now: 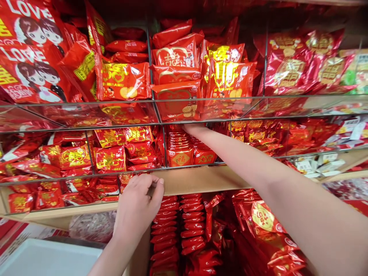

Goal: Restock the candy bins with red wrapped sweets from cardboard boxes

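Note:
My right arm reaches into a middle-shelf compartment, above small red snack packets (180, 157) with gold diamond labels stacked in rows. Only the wrist end of my right hand (189, 129) shows; its fingers are hidden behind the upper shelf's edge. In front of the wooden shelf front (189, 180) is my left hand (140, 197), fingers curled in and thumb close to the index finger. Whether it grips anything is hidden. Below, an open box or bin holds upright stacks of red packets (165, 234).
Larger red packets (123, 80) fill the upper shelf behind a clear acrylic front (201, 109). Clear dividers split the shelves. More red packets (263, 216) lie lower right. A pale blue tray (51, 257) stands lower left, near a clear plastic bag (92, 226).

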Available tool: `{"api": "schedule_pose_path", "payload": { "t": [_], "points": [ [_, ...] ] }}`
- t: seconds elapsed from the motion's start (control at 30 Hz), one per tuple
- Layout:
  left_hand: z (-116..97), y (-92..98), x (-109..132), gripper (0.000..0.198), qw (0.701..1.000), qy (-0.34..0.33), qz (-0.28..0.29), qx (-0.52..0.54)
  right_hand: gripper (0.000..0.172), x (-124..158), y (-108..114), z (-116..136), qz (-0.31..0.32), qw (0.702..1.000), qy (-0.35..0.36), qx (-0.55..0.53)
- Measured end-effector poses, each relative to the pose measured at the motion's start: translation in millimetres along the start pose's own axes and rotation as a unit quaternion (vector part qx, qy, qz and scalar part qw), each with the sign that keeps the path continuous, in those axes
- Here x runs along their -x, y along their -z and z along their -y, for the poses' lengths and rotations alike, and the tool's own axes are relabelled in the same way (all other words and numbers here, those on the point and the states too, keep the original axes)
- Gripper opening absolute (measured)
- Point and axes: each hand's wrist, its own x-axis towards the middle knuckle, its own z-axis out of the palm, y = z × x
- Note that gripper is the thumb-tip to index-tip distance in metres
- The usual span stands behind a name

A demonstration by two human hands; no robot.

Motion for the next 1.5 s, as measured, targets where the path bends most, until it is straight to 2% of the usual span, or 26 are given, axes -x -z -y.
{"api": "schedule_pose_path", "payload": {
  "t": [0.13, 0.23, 0.3, 0.37, 0.47, 0.5, 0.53, 0.57, 0.6, 0.67, 0.73, 0.77, 0.87, 0.93, 1.07, 1.17, 1.23, 1.27, 1.33, 1.4, 1.43, 1.5],
  "points": [
    [0, -1.1, 1, 0.018, 1.000, -0.018, -0.001, -0.002, 0.044, 29, 16, 15, 0.029, 0.998, 0.022, 0.050],
    [3, -1.3, 0, 0.018, 0.999, -0.030, -0.005, -0.008, 0.041, 75, 38, 29, 0.012, 0.996, 0.073, 0.055],
    [5, 0.8, -3, 0.017, 0.999, -0.044, -0.006, -0.013, 0.033, 119, 56, 40, -0.010, 0.990, 0.138, 0.034],
    [6, 4.7, -5, 0.015, 0.997, -0.067, -0.023, -0.020, 0.023, 170, 77, 51, 0.004, 0.979, 0.205, -0.013],
    [-3, 6.8, 5, 0.008, 0.983, -0.159, -0.080, -0.035, 0.023, 248, 98, 63, 0.058, 0.968, 0.225, -0.097],
    [-9, 3.6, 15, 0.006, 0.976, -0.202, -0.073, -0.032, 0.024, 271, 100, 64, 0.090, 0.964, 0.221, -0.117],
    [-16, -2.6, 28, 0.004, 0.967, -0.250, -0.035, -0.021, 0.024, 293, 99, 64, 0.127, 0.959, 0.213, -0.136],
    [-23, -12.0, 43, 0.009, 0.963, -0.268, 0.041, 0.001, 0.024, 312, 94, 61, 0.159, 0.952, 0.208, -0.158],
    [-30, -24.2, 61, 0.014, 0.950, -0.273, 0.153, 0.019, 0.023, 329, 86, 57, 0.183, 0.946, 0.201, -0.176],
    [-41, -53.4, 97, 0.016, 0.914, -0.202, 0.352, 0.019, 0.019, 357, 61, 46, 0.207, 0.943, 0.170, -0.200],
    [-47, -80.4, 126, 0.034, 0.881, -0.105, 0.461, -0.008, 0.016, 379, 33, 34, 0.200, 0.950, 0.111, -0.211],
    [-47, -90.4, 135, 0.038, 0.875, -0.093, 0.475, -0.016, 0.016, 389, 21, 30, 0.196, 0.954, 0.077, -0.215],
    [-47, -102.1, 143, 0.042, 0.880, -0.066, 0.469, -0.019, 0.021, 406, 6, 23, 0.199, 0.948, 0.016, -0.247],
    [-48, -99.5, 140, 0.043, 0.886, -0.058, 0.460, -0.002, 0.022, 410, 14, 25, 0.216, 0.938, 0.004, -0.270],
    [-50, -87.5, 125, 0.026, 0.897, -0.028, 0.440, 0.041, 0.022, 407, 42, 36, 0.223, 0.928, -0.033, -0.296],
    [-49, -68.9, 108, 0.022, 0.911, 0.015, 0.404, 0.087, 0.019, 402, 48, 43, 0.172, 0.924, -0.083, -0.331],
    [-51, -49.3, 96, 0.026, 0.912, 0.042, 0.383, 0.145, 0.025, 396, 44, 48, 0.100, 0.920, -0.122, -0.359],
    [-54, -38.5, 89, 0.029, 0.905, 0.058, 0.377, 0.189, 0.029, 392, 42, 50, 0.057, 0.916, -0.142, -0.372],
    [-64, -19.2, 80, 0.031, 0.839, 0.140, 0.388, 0.356, 0.038, 381, 37, 53, -0.013, 0.897, -0.178, -0.404],
    [-79, -8.1, 77, 0.032, 0.778, 0.194, 0.386, 0.456, 0.034, 368, 35, 57, -0.032, 0.865, -0.208, -0.455],
    [-86, -6.9, 79, 0.032, 0.765, 0.217, 0.360, 0.488, 0.032, 362, 35, 59, -0.033, 0.845, -0.220, -0.486],
    [-101, -12.5, 85, 0.031, 0.753, 0.270, 0.242, 0.550, 0.032, 352, 36, 63, -0.049, 0.812, -0.237, -0.532]
  ]
}}
